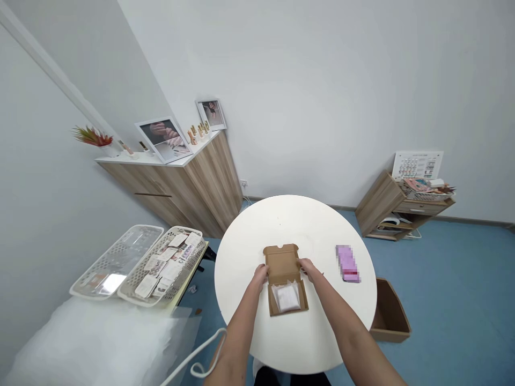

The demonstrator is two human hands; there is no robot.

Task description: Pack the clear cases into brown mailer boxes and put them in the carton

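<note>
A kraft cardboard mailer box [283, 279] is gripped by its side edges between the left hand [259, 277] and the right hand [308, 269], both closed narrowly on the cardboard. Its lid is opened out beyond the hands, and a white packet [286, 297] is seen inside, nearer than the hands. A blurred pink item [347, 263] is placed beyond the right hand on the round white table [289, 225].

wooden cabinet [209, 185] | 2 white baskets [185, 231] | brown bin [388, 316] | wooden drawer unit [402, 206] | pink box [347, 262]
</note>
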